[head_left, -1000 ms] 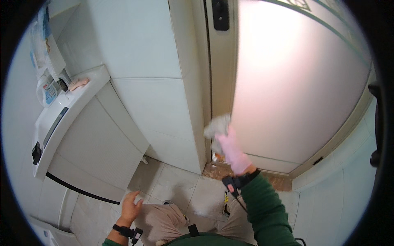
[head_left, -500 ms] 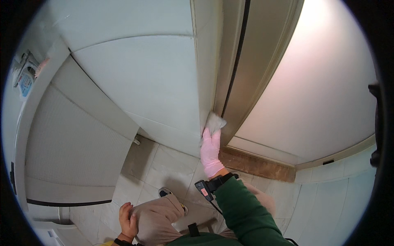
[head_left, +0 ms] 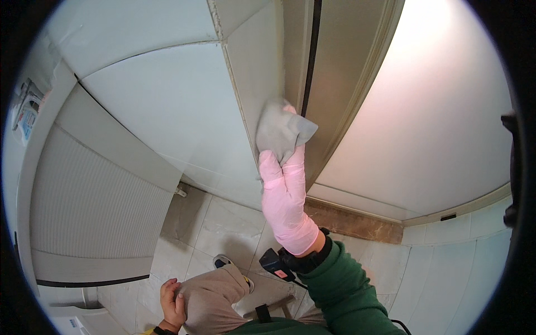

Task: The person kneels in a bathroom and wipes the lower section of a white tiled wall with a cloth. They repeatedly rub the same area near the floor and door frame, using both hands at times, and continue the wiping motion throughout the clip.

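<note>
My right hand [head_left: 285, 204], in a pink glove, presses a grey cloth [head_left: 279, 131] to the narrow tiled wall return [head_left: 251, 72] beside the door frame [head_left: 335, 67]. Its fingers are closed on the cloth, and one pink fingertip shows past the far edge. A loose corner of the cloth sticks out toward the frame. My bare left hand [head_left: 172, 304] rests on my left knee [head_left: 209, 296], holding nothing, its fingers lying loosely over the trouser leg.
A pale door panel [head_left: 424, 123] fills the right side above a brown stone threshold [head_left: 357, 220]. At left stands a ribbed white cabinet [head_left: 95, 201], with a bottle [head_left: 27, 120] on the ledge above it. Part of a low stool [head_left: 279, 307] shows beneath me on the tiled floor [head_left: 229, 229].
My right hand has moved up the wall return with the cloth, which now looks larger and more spread out. My left hand stays on the knee. The view has shifted slightly.
</note>
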Available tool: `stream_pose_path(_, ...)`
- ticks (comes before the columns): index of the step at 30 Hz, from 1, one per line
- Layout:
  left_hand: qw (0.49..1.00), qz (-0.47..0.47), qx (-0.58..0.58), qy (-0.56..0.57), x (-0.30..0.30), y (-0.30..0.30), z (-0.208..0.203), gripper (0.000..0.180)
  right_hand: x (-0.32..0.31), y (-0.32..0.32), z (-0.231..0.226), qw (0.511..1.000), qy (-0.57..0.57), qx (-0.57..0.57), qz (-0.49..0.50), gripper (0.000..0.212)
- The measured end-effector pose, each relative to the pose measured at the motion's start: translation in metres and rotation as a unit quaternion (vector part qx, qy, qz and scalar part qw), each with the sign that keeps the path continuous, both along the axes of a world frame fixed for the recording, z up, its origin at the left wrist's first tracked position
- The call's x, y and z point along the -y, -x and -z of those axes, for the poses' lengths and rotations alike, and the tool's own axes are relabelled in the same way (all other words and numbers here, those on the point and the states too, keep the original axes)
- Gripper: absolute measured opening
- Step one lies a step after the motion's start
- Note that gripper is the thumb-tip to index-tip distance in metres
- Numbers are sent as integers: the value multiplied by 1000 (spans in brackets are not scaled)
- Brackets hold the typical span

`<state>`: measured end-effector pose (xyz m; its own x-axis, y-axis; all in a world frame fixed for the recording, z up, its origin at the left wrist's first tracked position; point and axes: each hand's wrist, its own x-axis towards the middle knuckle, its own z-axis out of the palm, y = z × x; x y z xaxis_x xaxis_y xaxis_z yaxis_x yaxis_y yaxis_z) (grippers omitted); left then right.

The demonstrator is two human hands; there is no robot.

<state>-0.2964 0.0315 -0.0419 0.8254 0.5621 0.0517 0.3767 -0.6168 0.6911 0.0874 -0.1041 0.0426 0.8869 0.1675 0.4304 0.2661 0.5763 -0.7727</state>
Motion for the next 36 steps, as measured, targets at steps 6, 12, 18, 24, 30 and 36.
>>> stream_pose_path(6,1000,-19,6,4,-1,1,2,31,-1,-10,56,993,103,21,50,60)
stream_pose_path(12,999,-21,-19,20,-3,1,2,32,5,-3,195,941,162,-296,20,54)
stream_pose_path(18,999,-17,-24,20,-1,-3,-2,33,18,-14,259,805,200,-554,-78,49)
stream_pose_path(24,1000,-16,-18,20,2,-7,-4,33,9,2,280,809,137,-572,-13,36)
stream_pose_path(30,1000,-18,2,11,3,-6,-3,32,3,3,224,801,109,-589,-23,22)
stream_pose_path(36,997,-47,56,22,10,8,1,30,5,4,163,827,33,-559,-50,15)
